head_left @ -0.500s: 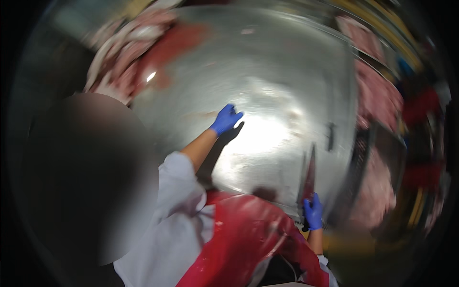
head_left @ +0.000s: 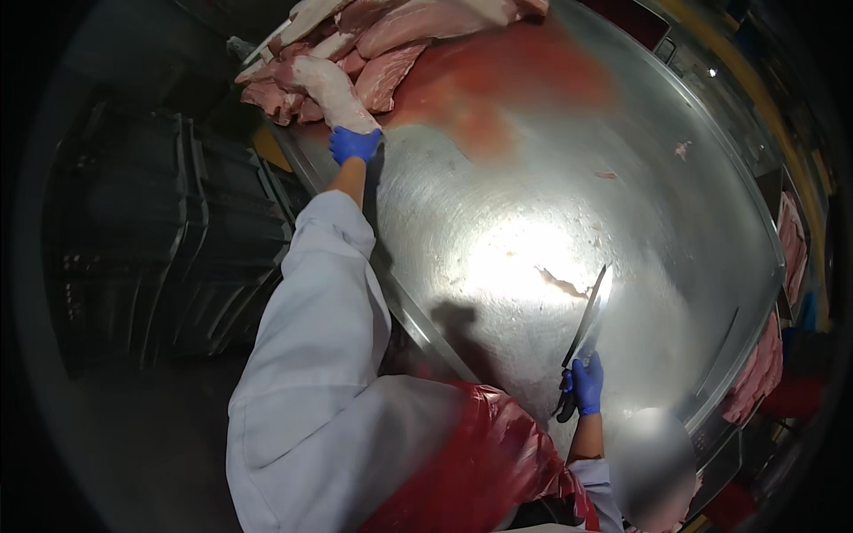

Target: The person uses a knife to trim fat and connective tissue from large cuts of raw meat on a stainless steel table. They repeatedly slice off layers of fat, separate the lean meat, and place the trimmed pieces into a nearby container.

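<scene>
My left hand, in a blue glove, reaches out to a pile of pink meat pieces at the top left of the steel table. Its fingers grip the near end of a long, pale piece of meat. My right hand, also blue-gloved, holds a long knife by its black handle at the lower right of the tabletop, with the blade pointing away from me. A red stain spreads beside the meat pile.
Stacked dark plastic crates stand left of the table. Along the right edge, metal trays hold pink meat, with red containers beyond. Small meat scraps lie on the tabletop.
The view has swung left toward the meat pile. My left hand has moved forward from over the bare steel onto the pale piece. My right hand still holds the knife.
</scene>
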Demonstrator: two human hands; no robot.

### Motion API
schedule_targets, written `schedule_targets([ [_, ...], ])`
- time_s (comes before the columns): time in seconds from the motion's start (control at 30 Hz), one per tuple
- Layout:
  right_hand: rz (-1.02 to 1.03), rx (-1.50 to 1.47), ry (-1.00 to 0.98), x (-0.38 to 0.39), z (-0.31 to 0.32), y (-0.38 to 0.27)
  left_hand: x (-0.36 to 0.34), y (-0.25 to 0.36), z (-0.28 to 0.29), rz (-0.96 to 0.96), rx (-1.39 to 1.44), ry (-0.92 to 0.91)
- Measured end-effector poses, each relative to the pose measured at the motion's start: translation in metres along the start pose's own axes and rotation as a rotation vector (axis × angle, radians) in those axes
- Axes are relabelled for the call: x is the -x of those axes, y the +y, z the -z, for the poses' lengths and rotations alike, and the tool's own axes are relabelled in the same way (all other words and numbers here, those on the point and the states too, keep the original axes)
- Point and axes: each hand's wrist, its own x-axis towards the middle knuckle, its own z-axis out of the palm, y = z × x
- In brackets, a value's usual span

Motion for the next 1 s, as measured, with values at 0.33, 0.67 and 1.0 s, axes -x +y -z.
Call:
schedule_targets([
  [0.33,-0.095,0.044,0.142,0.003,-0.022,-0.024,-0.100,0.019,-0.015,0.211,0.085,-0.029],
  [0.67,-0.090,0.080,0.152,-0.001,-0.019,-0.013,-0.092,-0.108,-0.008,0.232,0.834,-0.359],
  [1.0,0.125,-0.007,0.110,0.003,-0.023,-0.006,0.253,-0.084,-0.017,0.049,0.455,-0.261],
])
